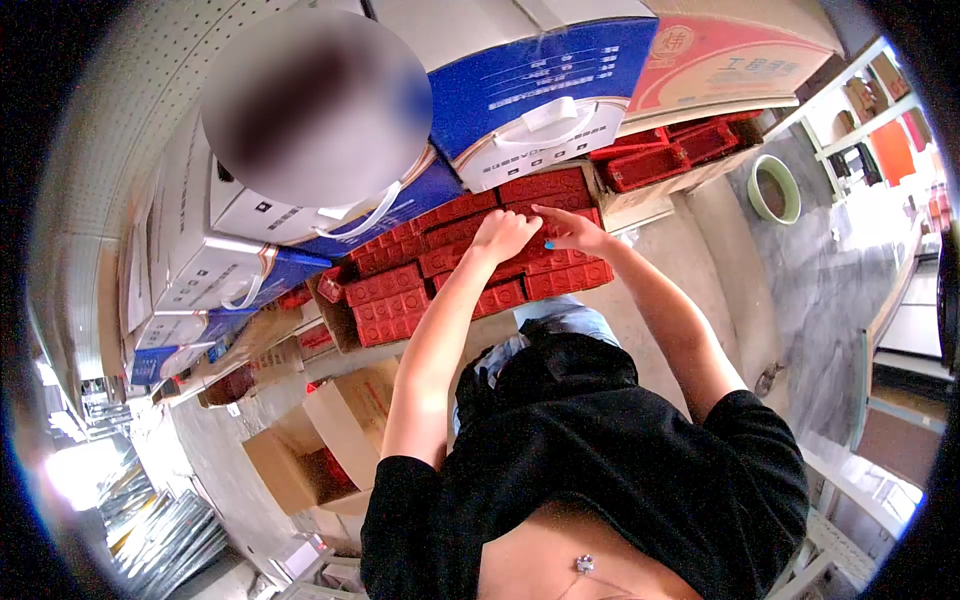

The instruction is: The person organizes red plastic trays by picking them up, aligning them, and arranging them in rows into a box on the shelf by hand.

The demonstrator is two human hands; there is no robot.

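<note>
Over a stack of red packages with raised round marks (385, 300), both my hands are held close together. My left hand (505, 236) is curled into a fist, knuckles up; whatever may be inside it is hidden. Just right of it is my right hand (575, 232), its index finger stretched toward the left fist and its thumb apart. A small bright blue spot (549, 244) shows at the right hand's fingers; I cannot tell whether it is a nail or a separate thing. The red packages lie in rows below both hands.
Blue-and-white cartons with handles (545, 100) stand behind the red stack. An orange-pink carton (730, 65) and an open box of red trays (675, 155) are at the right. A green bucket (775, 190) stands on the floor. An opened brown carton (290, 460) lies lower left.
</note>
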